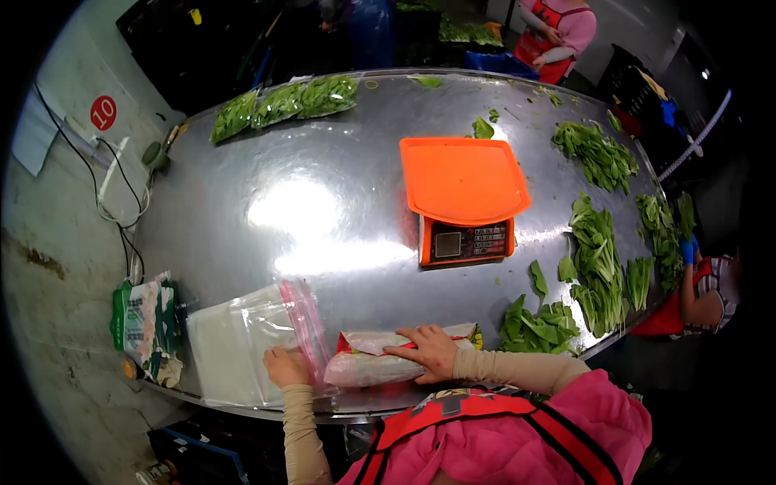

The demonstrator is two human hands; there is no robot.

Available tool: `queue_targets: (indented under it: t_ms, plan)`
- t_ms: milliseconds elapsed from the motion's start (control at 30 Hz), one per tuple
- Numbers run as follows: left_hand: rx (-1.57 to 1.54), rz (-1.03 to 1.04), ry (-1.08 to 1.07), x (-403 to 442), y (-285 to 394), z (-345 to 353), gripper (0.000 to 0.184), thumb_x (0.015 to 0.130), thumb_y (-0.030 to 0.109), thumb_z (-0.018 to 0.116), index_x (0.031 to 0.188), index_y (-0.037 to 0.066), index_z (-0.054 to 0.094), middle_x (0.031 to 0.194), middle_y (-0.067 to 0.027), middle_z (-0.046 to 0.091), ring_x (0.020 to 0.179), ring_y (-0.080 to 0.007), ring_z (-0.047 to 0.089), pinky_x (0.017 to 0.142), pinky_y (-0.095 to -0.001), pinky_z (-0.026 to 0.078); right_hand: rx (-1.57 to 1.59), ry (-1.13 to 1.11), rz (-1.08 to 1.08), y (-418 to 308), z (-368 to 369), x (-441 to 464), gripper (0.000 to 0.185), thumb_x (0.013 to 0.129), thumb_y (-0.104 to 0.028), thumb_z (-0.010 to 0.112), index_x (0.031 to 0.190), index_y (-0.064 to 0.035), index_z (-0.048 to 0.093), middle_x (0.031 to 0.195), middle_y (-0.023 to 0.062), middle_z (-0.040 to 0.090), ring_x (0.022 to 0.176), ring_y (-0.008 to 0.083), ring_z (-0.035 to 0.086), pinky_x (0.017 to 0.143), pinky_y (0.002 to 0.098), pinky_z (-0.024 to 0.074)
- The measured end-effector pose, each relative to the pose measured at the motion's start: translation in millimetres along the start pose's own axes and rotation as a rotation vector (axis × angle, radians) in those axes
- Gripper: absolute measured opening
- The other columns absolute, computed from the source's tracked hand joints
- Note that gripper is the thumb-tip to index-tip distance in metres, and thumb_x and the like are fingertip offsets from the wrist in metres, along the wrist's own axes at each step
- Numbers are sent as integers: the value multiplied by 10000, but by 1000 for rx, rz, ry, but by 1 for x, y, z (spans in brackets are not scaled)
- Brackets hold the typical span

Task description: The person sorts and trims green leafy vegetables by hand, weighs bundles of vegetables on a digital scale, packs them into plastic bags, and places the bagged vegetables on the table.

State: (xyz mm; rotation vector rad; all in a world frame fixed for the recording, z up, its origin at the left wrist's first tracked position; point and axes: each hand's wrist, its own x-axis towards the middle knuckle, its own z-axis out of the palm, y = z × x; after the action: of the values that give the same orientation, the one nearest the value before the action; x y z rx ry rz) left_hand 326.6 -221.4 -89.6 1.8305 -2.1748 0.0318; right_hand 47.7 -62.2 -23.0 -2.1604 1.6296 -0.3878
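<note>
My left hand (287, 366) rests at the lower right part of a stack of clear plastic bags (238, 347) with pink zip edges; its fingers are bent and what they hold, if anything, is too small to name. Over a rolled white and red printed package (372, 364) lies my right hand (430, 352), its fingers spread on the top. The package sits near the table's front edge, just right of the bags. Beyond it stands an orange scale (466, 179) with a keypad on its near side.
Filled bags of greens (283, 105) lie at the metal table's (339, 202) far left. Loose leafy greens (598, 267) cover the right side. A green and white package (147, 323) sits front left. One person (556, 36) stands beyond the table, another (703, 291) at right.
</note>
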Motion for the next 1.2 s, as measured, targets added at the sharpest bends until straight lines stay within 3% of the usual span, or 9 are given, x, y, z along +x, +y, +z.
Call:
queue_targets:
  t_ms: [167, 233, 300, 567, 800, 900, 967, 1033, 1200]
  plan:
    - [-218, -36, 106, 8, -40, 5, 54, 779, 43, 548, 748, 5, 523, 744, -105, 528, 686, -279, 531, 608, -368, 442, 48, 33, -11, 4, 7, 1, 856, 550, -289, 720, 1335, -239, 382, 1263, 183, 416, 986, 352, 472, 850, 425, 385]
    - [-1338, -581, -116, 27, -98, 15, 126, 865, 100, 543, 766, 26, 518, 721, -30, 515, 627, -138, 498, 538, -272, 407, 81, 17, -18, 9, 6, 2, 841, 556, -284, 715, 1329, -236, 386, 1253, 191, 422, 990, 365, 472, 859, 429, 392]
    - [-1204, -399, 229, 49, -118, -28, 132, 896, 157, 538, 820, 51, 517, 730, 21, 481, 596, -50, 435, 498, -203, 340, 250, -62, -4, 14, -2, 10, 799, 573, -267, 704, 1312, -220, 405, 1226, 207, 436, 1008, 382, 464, 893, 426, 395]
    - [-863, 60, 409, 61, -58, -137, 83, 886, 76, 513, 872, -3, 533, 766, -22, 527, 679, -106, 490, 624, -237, 420, 572, 88, -58, 12, -50, 16, 759, 595, -270, 713, 1287, -129, 434, 1173, 166, 483, 1107, 301, 463, 958, 381, 368]
    - [-773, -1, 43, -2, 54, -87, 45, 790, 22, 580, 829, 3, 565, 728, -35, 551, 658, -111, 507, 600, -253, 430, 446, 218, -232, -33, -121, -2, 687, 579, -196, 766, 1201, -78, 500, 1114, 158, 522, 1025, 303, 533, 886, 361, 430]
    - [-1309, -62, -136, -23, 76, -68, 80, 736, -11, 599, 804, 4, 558, 741, -6, 545, 671, -85, 494, 604, -233, 432, 581, 66, -231, -36, -92, -9, 660, 600, -229, 761, 1195, -93, 511, 1116, 164, 520, 1032, 311, 527, 885, 365, 430]
    - [-1263, -11, -163, -33, 76, -54, 61, 760, 10, 616, 794, 8, 565, 738, 7, 555, 661, -65, 492, 605, -216, 433, 588, 39, -179, -26, -75, -17, 635, 618, -259, 755, 1187, -104, 521, 1126, 163, 518, 1044, 313, 518, 893, 365, 425]
    - [-1407, -339, -276, -38, 79, -49, 76, 791, 60, 635, 811, 7, 583, 713, 13, 567, 643, -50, 490, 602, -206, 425, 641, 75, -170, -9, -65, -23, 635, 613, -270, 754, 1187, -124, 526, 1109, 162, 521, 1028, 325, 516, 889, 371, 423]
    - [-1256, -120, -229, -40, 88, -38, 103, 809, 91, 637, 773, 7, 589, 692, 20, 569, 613, -42, 485, 537, -199, 403, 418, 47, -128, 11, -71, -41, 647, 601, -245, 734, 1206, -173, 518, 1076, 168, 520, 986, 336, 521, 855, 401, 430]
